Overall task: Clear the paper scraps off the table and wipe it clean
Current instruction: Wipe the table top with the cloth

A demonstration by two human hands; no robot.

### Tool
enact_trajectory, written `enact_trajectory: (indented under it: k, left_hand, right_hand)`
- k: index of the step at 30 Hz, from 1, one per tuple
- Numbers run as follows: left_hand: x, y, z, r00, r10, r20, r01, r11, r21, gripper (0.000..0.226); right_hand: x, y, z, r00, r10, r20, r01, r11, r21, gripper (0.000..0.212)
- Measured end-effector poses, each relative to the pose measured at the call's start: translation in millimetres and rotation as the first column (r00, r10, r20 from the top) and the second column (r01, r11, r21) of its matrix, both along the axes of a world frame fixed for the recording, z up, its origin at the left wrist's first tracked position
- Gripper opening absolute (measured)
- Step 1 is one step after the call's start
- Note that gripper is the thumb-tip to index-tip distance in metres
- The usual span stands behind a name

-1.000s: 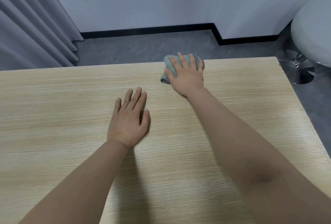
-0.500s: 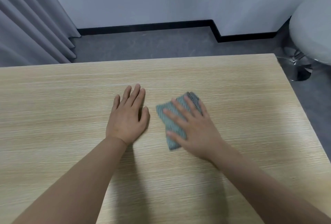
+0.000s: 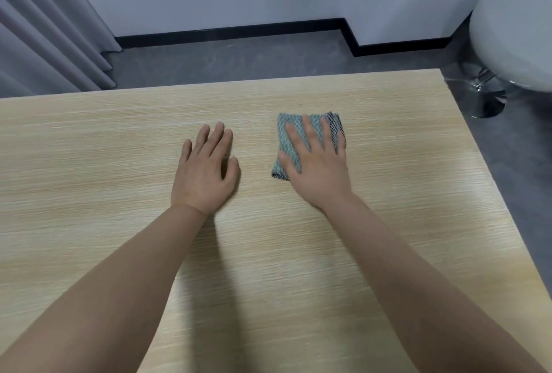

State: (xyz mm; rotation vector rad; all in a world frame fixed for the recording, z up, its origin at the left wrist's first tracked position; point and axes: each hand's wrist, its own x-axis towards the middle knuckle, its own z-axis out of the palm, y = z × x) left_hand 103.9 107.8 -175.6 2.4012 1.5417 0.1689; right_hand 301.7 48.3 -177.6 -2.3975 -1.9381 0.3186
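Right hand [image 3: 318, 169] flat on folded teal cloth [image 3: 288, 136], fingers straight and spread, pressing it to table [image 3: 89, 139], right of centre. Left hand [image 3: 204, 174] flat on bare wood beside it, palm down, fingers relaxed, holding nothing. Beyond table: grey curtain [image 3: 38, 32], white stool [image 3: 513, 35].

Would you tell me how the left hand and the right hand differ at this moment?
The left hand rests on the bare table; the right hand presses a folded green cloth. The left hand's fingers lie closer together than the right hand's. Both are flat, palm down.
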Motion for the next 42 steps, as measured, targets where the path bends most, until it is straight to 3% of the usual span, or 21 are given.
enact_trajectory:
  k: [10,17,26,30,38,42]
  left_hand:
    - [-4,-7,8,0.999,-0.045,0.0,0.045,0.999,-0.013,0.056]
    - [-9,-41,16,0.998,-0.057,-0.028,0.053,0.992,-0.114,0.053]
    - [-25,-96,19,0.994,-0.095,-0.047,0.086,0.984,-0.157,0.057]
    - [-30,-110,20,0.994,-0.098,-0.056,0.087,0.981,-0.175,0.054]
    - [-33,-132,22,0.992,-0.093,-0.086,0.075,0.977,-0.198,0.055]
    - [-33,-141,22,0.992,-0.083,-0.094,0.061,0.975,-0.212,0.056]
  right_hand:
    - [-37,-120,-1,0.999,0.049,0.005,-0.049,0.999,-0.004,0.06]
    - [-15,-102,9,0.995,0.101,-0.022,-0.102,0.991,-0.087,0.062]
    - [20,-44,10,0.999,-0.025,-0.031,0.02,0.991,-0.129,0.063]
    - [-3,-68,9,0.998,-0.063,-0.027,0.061,0.994,-0.091,0.06]
    - [-38,-161,5,0.999,0.047,0.001,-0.046,0.996,-0.076,0.06]
    - [-31,-170,10,0.995,0.101,-0.027,-0.104,0.987,-0.126,0.061]
